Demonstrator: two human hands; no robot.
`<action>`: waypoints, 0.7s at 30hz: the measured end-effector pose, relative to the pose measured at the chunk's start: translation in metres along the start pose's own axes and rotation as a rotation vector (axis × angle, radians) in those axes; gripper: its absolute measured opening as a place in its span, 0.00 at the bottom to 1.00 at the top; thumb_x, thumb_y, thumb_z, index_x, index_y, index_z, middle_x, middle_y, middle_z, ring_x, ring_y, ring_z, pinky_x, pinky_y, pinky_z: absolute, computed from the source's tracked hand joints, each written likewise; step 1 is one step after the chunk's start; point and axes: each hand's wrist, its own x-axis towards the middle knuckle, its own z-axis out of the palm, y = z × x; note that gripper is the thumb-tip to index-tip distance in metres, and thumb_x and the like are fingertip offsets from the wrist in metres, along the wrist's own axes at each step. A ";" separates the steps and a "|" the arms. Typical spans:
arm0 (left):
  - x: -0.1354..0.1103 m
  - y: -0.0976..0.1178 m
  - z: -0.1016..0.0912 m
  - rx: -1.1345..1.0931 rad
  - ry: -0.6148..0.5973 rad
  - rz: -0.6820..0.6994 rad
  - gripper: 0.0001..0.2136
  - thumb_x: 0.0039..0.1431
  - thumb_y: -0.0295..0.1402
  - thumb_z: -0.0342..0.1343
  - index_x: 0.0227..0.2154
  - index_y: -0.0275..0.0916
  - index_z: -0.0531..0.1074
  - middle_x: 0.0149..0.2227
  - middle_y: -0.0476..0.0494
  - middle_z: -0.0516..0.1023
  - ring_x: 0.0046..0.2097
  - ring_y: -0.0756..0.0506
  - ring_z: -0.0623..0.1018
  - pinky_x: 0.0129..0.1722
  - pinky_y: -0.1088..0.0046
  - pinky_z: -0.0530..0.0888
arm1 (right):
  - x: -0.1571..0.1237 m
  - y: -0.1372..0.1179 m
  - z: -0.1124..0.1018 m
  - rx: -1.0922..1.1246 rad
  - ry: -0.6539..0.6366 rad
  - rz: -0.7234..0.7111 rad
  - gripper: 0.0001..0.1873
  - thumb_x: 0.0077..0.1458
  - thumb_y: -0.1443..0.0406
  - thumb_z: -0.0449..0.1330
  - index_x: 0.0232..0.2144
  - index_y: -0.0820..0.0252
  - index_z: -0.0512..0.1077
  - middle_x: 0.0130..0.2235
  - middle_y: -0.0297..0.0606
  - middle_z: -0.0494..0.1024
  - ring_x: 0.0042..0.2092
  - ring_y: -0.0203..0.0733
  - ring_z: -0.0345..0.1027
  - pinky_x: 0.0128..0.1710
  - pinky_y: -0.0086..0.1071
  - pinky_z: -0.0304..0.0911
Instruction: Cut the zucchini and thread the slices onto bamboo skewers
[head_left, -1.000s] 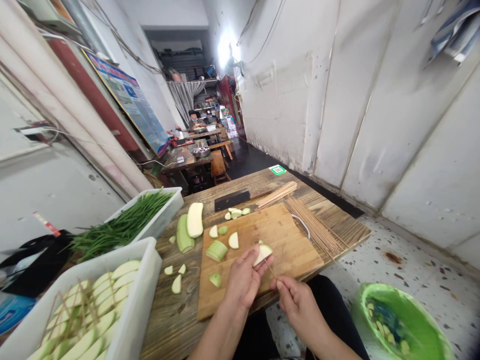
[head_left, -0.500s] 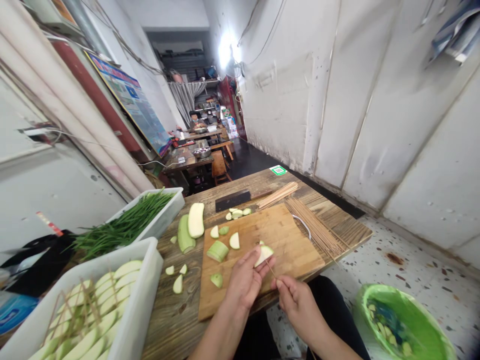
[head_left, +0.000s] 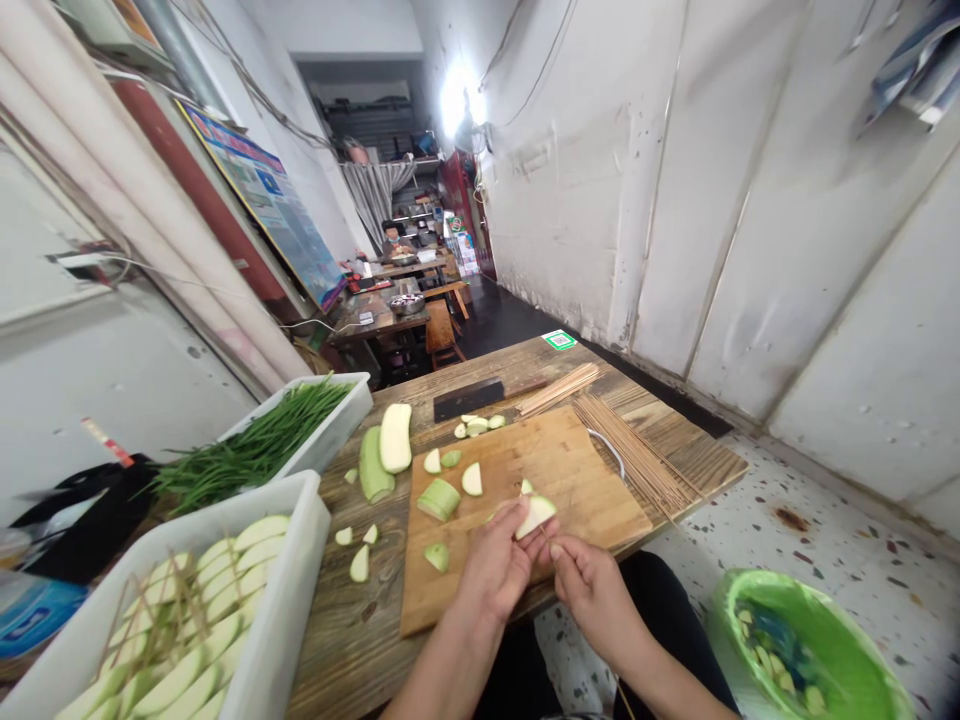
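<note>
My left hand (head_left: pixel 496 563) pinches a pale green squash slice (head_left: pixel 537 513) over the near edge of a wooden cutting board (head_left: pixel 555 472). My right hand (head_left: pixel 587 587) is closed on a thin bamboo skewer (head_left: pixel 546 535) whose tip meets the slice; the two hands touch. Loose squash pieces (head_left: pixel 471 480) and a thicker chunk (head_left: pixel 439 498) lie on the board. Two long squash halves (head_left: pixel 384 452) rest on the table left of the board.
A dark cleaver (head_left: pixel 469 398) and bundles of skewers (head_left: pixel 634 455) lie beyond and right of the board. White tubs hold skewered squash slices (head_left: pixel 187 620) and green chives (head_left: pixel 255 445). A green-lined bin (head_left: pixel 810 645) stands on the floor at right. Tables fill the corridor behind.
My right hand has moved left and up, closing the gap to my left hand and driving the skewer further toward the slice. The slice has lifted slightly.
</note>
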 end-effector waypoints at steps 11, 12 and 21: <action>0.007 0.015 -0.011 -0.006 -0.001 0.202 0.05 0.56 0.21 0.51 0.33 0.29 0.72 0.36 0.35 0.78 0.37 0.45 0.78 0.40 0.66 0.77 | -0.017 -0.006 -0.013 -0.211 -0.116 -0.065 0.14 0.61 0.61 0.47 0.27 0.60 0.66 0.21 0.28 0.61 0.23 0.34 0.56 0.23 0.26 0.52; 0.007 0.014 -0.012 -0.013 0.005 0.192 0.05 0.56 0.21 0.51 0.33 0.29 0.72 0.36 0.35 0.78 0.37 0.45 0.78 0.41 0.65 0.77 | -0.021 -0.005 -0.015 -0.247 -0.115 -0.079 0.14 0.61 0.62 0.46 0.27 0.60 0.67 0.21 0.30 0.63 0.23 0.35 0.57 0.24 0.27 0.53; -0.003 -0.023 0.000 0.073 -0.109 0.080 0.03 0.53 0.26 0.55 0.29 0.34 0.74 0.31 0.41 0.78 0.35 0.44 0.78 0.40 0.66 0.76 | -0.016 0.000 -0.017 -0.272 0.038 -0.111 0.15 0.61 0.63 0.46 0.25 0.59 0.65 0.21 0.30 0.63 0.23 0.36 0.58 0.24 0.26 0.53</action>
